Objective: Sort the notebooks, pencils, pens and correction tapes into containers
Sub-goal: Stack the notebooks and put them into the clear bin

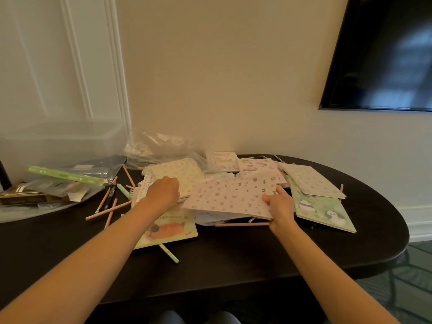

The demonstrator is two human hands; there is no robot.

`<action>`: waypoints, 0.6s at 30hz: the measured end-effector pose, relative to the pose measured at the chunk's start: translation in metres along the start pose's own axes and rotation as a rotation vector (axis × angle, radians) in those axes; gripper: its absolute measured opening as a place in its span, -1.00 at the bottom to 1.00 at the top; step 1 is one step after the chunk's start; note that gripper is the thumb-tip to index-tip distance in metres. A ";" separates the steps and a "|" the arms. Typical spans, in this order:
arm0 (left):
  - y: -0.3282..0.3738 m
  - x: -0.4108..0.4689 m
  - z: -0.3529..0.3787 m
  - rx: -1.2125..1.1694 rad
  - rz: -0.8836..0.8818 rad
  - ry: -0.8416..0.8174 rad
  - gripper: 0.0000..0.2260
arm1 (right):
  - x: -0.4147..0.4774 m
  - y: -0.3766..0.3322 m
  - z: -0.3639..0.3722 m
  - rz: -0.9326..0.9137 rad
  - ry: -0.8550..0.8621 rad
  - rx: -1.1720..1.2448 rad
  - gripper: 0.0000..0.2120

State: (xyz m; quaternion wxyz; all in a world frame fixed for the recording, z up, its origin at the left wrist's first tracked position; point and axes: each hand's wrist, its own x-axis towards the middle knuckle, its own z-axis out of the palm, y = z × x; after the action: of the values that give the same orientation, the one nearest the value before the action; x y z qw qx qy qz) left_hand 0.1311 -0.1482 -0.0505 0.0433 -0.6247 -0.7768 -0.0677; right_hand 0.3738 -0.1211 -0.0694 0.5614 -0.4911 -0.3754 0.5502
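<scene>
at least 7 notebooks [231, 195], about 5 pencils [108, 210], 2 mint pens [168, 253], 1 clear bin [58, 141].

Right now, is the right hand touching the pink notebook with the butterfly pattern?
Touching. The head view shows the right hand gripping the right edge of the pink notebook, with its thumb lying on the cover.

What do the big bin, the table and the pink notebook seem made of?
Bin: clear, glossy plastic; the wall shows through it. Table: dark wood or veneer, probably; low sheen, grain unclear. Pink notebook: matte printed card cover; flat though gripped at its edge.
</scene>
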 end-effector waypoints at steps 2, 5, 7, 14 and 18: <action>0.002 -0.002 -0.001 0.035 0.028 -0.019 -0.84 | -0.004 0.010 0.007 -0.014 0.050 0.020 -0.51; 0.004 -0.004 0.001 0.071 0.066 -0.016 -0.87 | -0.011 0.022 0.026 -0.042 0.108 0.003 -0.44; 0.005 -0.007 0.000 0.087 0.082 -0.012 -0.91 | -0.016 0.028 0.042 -0.038 0.095 0.005 -0.40; 0.005 -0.008 -0.002 0.128 0.075 -0.035 -0.82 | -0.034 0.031 0.087 0.282 -0.201 0.171 -0.60; 0.009 -0.002 -0.002 0.086 0.061 -0.014 -0.76 | -0.028 0.030 0.079 0.372 -0.235 0.221 -0.62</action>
State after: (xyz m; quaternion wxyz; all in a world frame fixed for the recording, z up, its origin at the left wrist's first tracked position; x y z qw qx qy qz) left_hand 0.1399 -0.1483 -0.0487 0.0668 -0.6461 -0.7598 -0.0288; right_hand 0.2876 -0.1406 -0.0762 0.4530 -0.4201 -0.2790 0.7352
